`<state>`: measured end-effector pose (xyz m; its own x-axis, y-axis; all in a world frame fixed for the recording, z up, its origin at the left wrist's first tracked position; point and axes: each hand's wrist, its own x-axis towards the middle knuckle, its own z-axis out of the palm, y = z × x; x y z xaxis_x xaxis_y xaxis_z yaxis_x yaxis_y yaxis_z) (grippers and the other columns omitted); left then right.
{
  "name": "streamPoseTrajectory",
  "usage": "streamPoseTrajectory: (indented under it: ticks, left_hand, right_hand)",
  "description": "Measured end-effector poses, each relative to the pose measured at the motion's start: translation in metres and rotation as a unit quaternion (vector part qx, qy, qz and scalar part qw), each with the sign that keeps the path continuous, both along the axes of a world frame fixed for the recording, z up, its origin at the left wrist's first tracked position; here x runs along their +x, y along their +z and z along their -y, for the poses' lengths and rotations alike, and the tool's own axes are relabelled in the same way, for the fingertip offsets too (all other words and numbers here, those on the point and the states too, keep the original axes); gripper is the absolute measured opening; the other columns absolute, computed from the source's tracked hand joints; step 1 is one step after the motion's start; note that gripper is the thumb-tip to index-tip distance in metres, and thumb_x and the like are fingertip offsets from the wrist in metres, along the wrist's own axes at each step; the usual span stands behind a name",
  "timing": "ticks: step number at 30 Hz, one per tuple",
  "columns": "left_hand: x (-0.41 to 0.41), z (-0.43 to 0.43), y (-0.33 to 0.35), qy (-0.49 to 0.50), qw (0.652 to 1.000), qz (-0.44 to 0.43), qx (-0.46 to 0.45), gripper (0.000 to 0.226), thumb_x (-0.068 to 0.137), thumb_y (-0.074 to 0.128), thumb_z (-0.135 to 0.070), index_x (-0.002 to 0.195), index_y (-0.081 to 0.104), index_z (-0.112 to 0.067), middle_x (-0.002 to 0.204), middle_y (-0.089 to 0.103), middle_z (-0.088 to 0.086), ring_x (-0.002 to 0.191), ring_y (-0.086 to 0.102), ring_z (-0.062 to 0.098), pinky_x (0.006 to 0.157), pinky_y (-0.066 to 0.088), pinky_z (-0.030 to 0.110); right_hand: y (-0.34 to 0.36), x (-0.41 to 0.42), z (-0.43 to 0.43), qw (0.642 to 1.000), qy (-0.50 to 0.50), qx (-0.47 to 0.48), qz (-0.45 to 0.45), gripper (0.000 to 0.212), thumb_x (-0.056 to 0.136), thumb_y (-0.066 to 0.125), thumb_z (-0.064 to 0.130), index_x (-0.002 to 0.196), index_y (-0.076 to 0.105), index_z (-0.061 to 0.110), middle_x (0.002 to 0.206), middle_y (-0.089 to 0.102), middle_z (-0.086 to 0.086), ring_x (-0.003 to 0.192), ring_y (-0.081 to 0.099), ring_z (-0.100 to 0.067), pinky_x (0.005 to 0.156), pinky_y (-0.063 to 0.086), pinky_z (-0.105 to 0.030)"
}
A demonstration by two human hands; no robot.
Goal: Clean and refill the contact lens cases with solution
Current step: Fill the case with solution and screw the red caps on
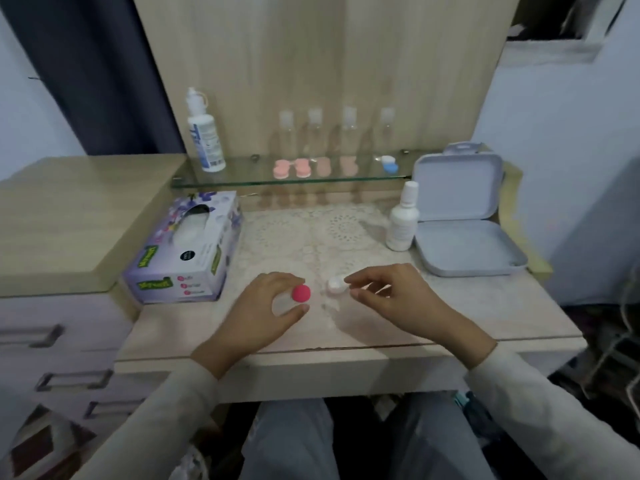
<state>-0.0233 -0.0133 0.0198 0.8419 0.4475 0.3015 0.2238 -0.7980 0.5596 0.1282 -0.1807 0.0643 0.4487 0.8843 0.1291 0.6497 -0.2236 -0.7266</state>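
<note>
Far left on the tabletop (pixel 519 313): tissue box (pixel 183 251), opening upward, close by the left sleeve. Behind it, upright on the glass shelf (pixel 242 181): large solution bottle (pixel 205 140).

Next along, left grip (pixel 266 306), clamped on a pink cap (pixel 301 293) between thumb and fingertips, low over the tabletop. Just beside the cap, to its right: white lens case (pixel 335 284), on or barely above the lace mat (pixel 311 233), too blurred to say which. Right grip (pixel 391 299) curled at the case's right edge, fingertips touching it or nearly so; cannot tell whether truly grasping.

Further back on the shelf: pink cases (pixel 292 169) in a row, clear bottles (pixel 332 133) standing behind, a blue-and-white case (pixel 389 163) further right. Right of the hands: small white bottle (pixel 401 223) upright, just beside an open grey box (pixel 464 244) with lid raised.

Probably the opening step, one cap off, rinsing and refilling not yet done.

Possible trouble from here:
- Pink cap dropped and rolling off the near edge, through a loosening pinch.
- Case skidding or tipping under a one-sided fingertip hold, with leftover solution spilling onto the mat.
- Cap laid inner face down, picking up lint.
- Small white bottle knocked over by the right sleeve on a reach toward the shelf.
- Wrong bottle taken for the refill, with labels unreadable here.
</note>
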Motion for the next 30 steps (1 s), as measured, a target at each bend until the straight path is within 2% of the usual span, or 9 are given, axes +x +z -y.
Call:
streamPoseTrajectory:
  ticks: [4, 7, 11, 13, 16, 20, 24, 27, 30]
  left_hand:
    - [0.029, -0.007, -0.010, -0.035, 0.995, -0.086, 0.027, 0.078, 0.069, 0.053, -0.068, 0.131, 0.047, -0.021, 0.135, 0.043, -0.008, 0.123, 0.033, 0.005, 0.097, 0.016, 0.007]
    - [0.040, -0.013, -0.014, -0.046, 0.992, -0.114, 0.043, 0.093, 0.059, 0.036, -0.077, 0.133, 0.045, -0.022, 0.141, 0.037, -0.008, 0.128, 0.026, 0.005, 0.100, 0.013, 0.010]
    - [0.041, -0.016, -0.021, -0.042, 0.993, -0.093, 0.055, 0.090, 0.062, 0.033, -0.077, 0.134, 0.044, -0.023, 0.141, 0.037, -0.010, 0.128, 0.026, 0.003, 0.102, 0.014, 0.011]
    - [0.040, -0.014, -0.024, -0.040, 0.994, -0.080, 0.060, 0.088, 0.065, 0.033, -0.076, 0.135, 0.044, -0.023, 0.142, 0.037, -0.010, 0.128, 0.026, 0.003, 0.103, 0.015, 0.012]
    - [0.040, -0.014, -0.026, -0.040, 0.995, -0.073, 0.061, 0.091, 0.064, 0.033, -0.079, 0.135, 0.044, -0.023, 0.142, 0.037, -0.011, 0.127, 0.026, 0.002, 0.102, 0.015, 0.012]
    - [0.041, -0.014, -0.028, -0.037, 0.995, -0.069, 0.061, 0.087, 0.066, 0.033, -0.075, 0.135, 0.043, -0.024, 0.142, 0.036, -0.012, 0.128, 0.025, 0.001, 0.105, 0.017, 0.014]
    - [0.041, -0.013, -0.027, -0.036, 0.995, -0.069, 0.057, 0.086, 0.066, 0.032, -0.075, 0.136, 0.042, -0.025, 0.143, 0.034, -0.014, 0.129, 0.023, 0.000, 0.104, 0.016, 0.014]
    - [0.041, -0.014, -0.027, -0.037, 0.996, -0.069, 0.047, 0.086, 0.066, 0.032, -0.075, 0.136, 0.042, -0.025, 0.143, 0.034, -0.015, 0.129, 0.022, -0.001, 0.104, 0.016, 0.014]
    - [0.040, -0.014, -0.027, -0.038, 0.996, -0.069, 0.043, 0.086, 0.066, 0.033, -0.075, 0.136, 0.042, -0.026, 0.143, 0.034, -0.015, 0.129, 0.022, -0.001, 0.106, 0.017, 0.016]
  right_hand:
    - [0.004, 0.027, 0.009, 0.998, -0.058, -0.014, 0.018, 0.020, 0.085, 0.063, 0.022, 0.104, 0.069, 0.018, 0.092, 0.068, 0.005, 0.073, 0.057, 0.004, 0.064, 0.041, -0.004]
    - [0.007, 0.043, 0.010, 0.995, -0.099, -0.005, 0.025, 0.017, 0.085, 0.064, 0.020, 0.100, 0.070, 0.015, 0.085, 0.066, 0.008, 0.064, 0.057, 0.006, 0.061, 0.039, -0.001]
    - [0.010, 0.066, 0.011, 0.981, -0.188, 0.039, 0.039, 0.004, 0.083, 0.066, 0.017, 0.083, 0.070, 0.016, 0.079, 0.064, 0.006, 0.064, 0.055, 0.001, 0.055, 0.037, -0.003]
    - [0.010, 0.078, 0.009, 0.968, -0.238, 0.065, 0.035, 0.002, 0.081, 0.068, 0.018, 0.080, 0.066, 0.017, 0.080, 0.064, 0.004, 0.066, 0.057, -0.007, 0.058, 0.037, -0.008]
    - [0.009, 0.096, 0.005, 0.953, -0.291, 0.078, 0.041, 0.018, 0.079, 0.071, 0.021, 0.093, 0.065, 0.012, 0.095, 0.065, -0.001, 0.079, 0.060, -0.016, 0.072, 0.041, -0.022]
    - [0.010, 0.110, -0.005, 0.949, -0.301, 0.085, 0.027, 0.043, 0.077, 0.073, 0.023, 0.115, 0.058, 0.010, 0.116, 0.062, -0.007, 0.085, 0.058, -0.015, 0.078, 0.042, -0.024]
    - [0.008, 0.115, -0.018, 0.956, -0.285, 0.069, 0.001, 0.060, 0.074, 0.075, 0.027, 0.127, 0.049, 0.013, 0.126, 0.055, -0.008, 0.092, 0.056, -0.016, 0.079, 0.041, -0.025]
    - [0.006, 0.114, -0.028, 0.963, -0.262, 0.064, -0.020, 0.064, 0.074, 0.076, 0.024, 0.129, 0.046, 0.011, 0.128, 0.053, -0.008, 0.091, 0.053, -0.015, 0.078, 0.040, -0.025]
    - [0.003, 0.111, -0.038, 0.966, -0.250, 0.069, -0.020, 0.060, 0.073, 0.076, 0.018, 0.125, 0.048, 0.008, 0.123, 0.055, -0.009, 0.093, 0.053, -0.017, 0.080, 0.042, -0.028]
